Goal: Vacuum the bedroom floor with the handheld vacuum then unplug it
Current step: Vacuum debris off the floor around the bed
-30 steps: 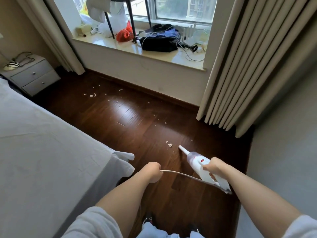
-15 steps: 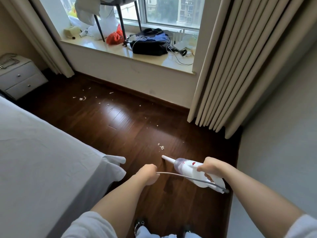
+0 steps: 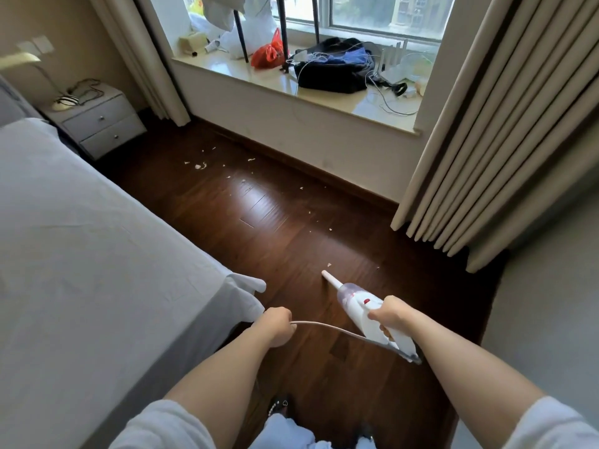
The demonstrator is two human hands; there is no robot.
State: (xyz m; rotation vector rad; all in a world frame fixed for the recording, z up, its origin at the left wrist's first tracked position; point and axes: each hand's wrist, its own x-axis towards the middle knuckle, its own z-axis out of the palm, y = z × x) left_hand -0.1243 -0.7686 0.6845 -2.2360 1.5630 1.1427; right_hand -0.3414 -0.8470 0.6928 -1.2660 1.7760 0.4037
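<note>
White handheld vacuum (image 3: 363,311) nozzle swung left then back toward far; clump of white paper scraps beside nozzle mostly gone.

Grey-sheeted bed (image 3: 81,254) along the left edge. White two-drawer nightstand (image 3: 100,124) in the far left corner, carrying a lamp base and a dark coiled cable. Pale stone window sill (image 3: 324,95) bearing a black and blue bag (image 3: 337,71), a red plastic bag (image 3: 269,53), white cables and black stand legs. Beige pleated curtains (image 3: 505,131) hang at right.
</note>
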